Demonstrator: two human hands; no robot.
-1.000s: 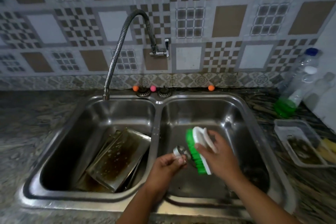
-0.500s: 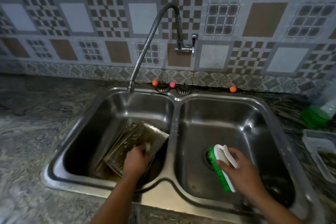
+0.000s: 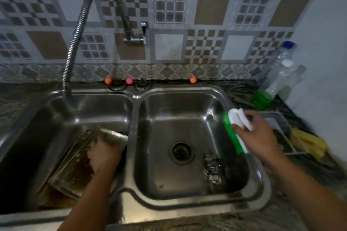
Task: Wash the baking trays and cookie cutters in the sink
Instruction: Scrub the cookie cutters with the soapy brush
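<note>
In the left sink, the left hand is gripping a dirty tray. The right hand is holding a brush over the right sink's rim.

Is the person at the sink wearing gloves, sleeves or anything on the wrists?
No. Both arms come in bare from the bottom edge of the view, with no sleeve showing anywhere along the forearms. The left hand and the right hand are ungloved. No watch, bracelet or ring can be made out, though the picture is blurred, so something small could be missed.
</note>
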